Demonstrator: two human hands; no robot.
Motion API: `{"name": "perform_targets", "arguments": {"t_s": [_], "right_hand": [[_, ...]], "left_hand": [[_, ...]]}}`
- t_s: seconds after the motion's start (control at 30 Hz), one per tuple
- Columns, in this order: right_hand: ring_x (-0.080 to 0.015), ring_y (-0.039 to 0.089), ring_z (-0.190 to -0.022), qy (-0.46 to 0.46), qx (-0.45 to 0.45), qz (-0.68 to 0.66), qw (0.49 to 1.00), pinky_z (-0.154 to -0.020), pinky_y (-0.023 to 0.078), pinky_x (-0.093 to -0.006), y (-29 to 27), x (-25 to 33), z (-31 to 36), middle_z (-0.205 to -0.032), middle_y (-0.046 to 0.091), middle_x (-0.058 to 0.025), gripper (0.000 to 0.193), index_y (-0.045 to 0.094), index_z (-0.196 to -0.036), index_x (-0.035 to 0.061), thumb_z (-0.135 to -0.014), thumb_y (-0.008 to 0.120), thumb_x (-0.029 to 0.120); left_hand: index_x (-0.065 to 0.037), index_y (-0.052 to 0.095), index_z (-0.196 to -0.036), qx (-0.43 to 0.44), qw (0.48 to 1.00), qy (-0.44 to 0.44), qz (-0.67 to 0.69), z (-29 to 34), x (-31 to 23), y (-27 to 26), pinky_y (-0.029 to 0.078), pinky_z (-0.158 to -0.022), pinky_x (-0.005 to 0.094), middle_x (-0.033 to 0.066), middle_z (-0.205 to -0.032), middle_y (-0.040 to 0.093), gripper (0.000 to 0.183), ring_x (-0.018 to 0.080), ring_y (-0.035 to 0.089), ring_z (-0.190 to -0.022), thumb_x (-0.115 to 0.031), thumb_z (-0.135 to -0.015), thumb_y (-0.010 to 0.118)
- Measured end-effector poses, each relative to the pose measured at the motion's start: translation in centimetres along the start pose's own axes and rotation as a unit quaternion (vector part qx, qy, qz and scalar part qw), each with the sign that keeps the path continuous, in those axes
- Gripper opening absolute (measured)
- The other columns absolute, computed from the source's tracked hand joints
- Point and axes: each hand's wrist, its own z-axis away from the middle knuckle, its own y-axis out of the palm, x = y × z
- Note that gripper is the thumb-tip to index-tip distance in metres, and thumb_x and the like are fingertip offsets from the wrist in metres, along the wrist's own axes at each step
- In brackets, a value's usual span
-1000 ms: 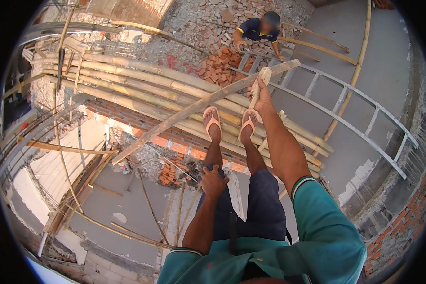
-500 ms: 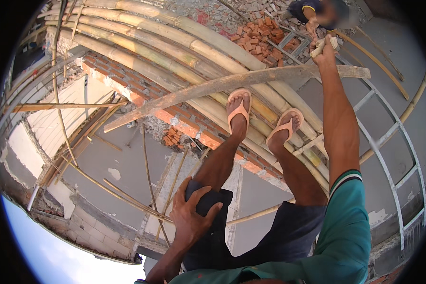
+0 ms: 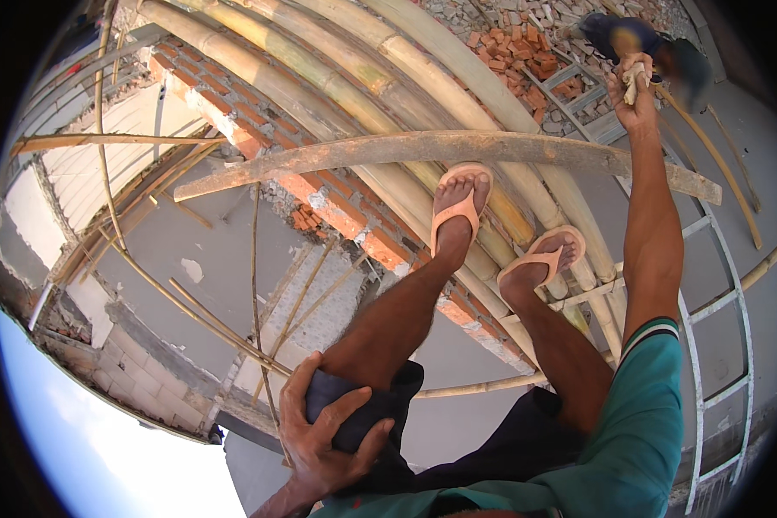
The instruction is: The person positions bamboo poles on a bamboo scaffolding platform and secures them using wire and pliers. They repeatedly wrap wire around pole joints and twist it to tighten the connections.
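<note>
My left hand rests on my bent knee, its fingers spread over the dark shorts, holding nothing. At the upper right, my right arm is stretched far out, and my right hand is closed on a small pale yellowish piece whose kind I cannot make out. Another person's hand is right against that piece, from below and beyond. A long wooden plank lies across the bamboo poles, just past my sandalled feet, and its right end passes near my right forearm.
My feet stand on a row of thick bamboo poles beside a brick wall top. A metal ladder leans at the right. Broken bricks lie below, near the other person. Thin bamboo props stand at the left above a grey floor.
My view has shifted, and my right hand with the pale piece sits farther right. The other person's hand now meets the piece more closely. My left hand stays on my knee.
</note>
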Motion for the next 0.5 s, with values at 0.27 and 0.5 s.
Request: {"name": "perform_targets", "arguments": {"t_s": [0.27, 0.5], "right_hand": [[-0.0369, 0.057, -0.123, -0.253, 0.309, 0.819, 0.412, -0.105, 0.042, -0.0547, -0.2, -2.7, 17.8, -0.127, 0.06, -0.0182, 0.095, 0.047, -0.146, 0.0111, -0.07, 0.087, 0.052], [-0.0471, 0.068, -0.086, -0.239, 0.31, 0.774, 0.497, -0.073, 0.052, -0.0556, -1.1, -2.1, 26.7, -0.09, 0.068, -0.0234, 0.044, 0.053, -0.106, 0.0018, -0.068, 0.076, 0.003]], "left_hand": [[-0.022, 0.077, -0.112, 0.004, 1.0, -0.015, 0.027, 1.9, -0.5, 0.7, 0.055, -0.096, 0.0538, 0.0215, -0.144, 0.052, 0.041, 0.0441, 0.058, -0.125, -0.032, -0.074, 0.089], [-0.02, 0.072, -0.12, 0.046, 0.996, -0.05, 0.062, 5.0, -0.8, 2.1, 0.05, -0.105, 0.0539, 0.0171, -0.146, 0.053, 0.043, 0.0414, 0.054, -0.132, -0.036, -0.082, 0.083]]}}
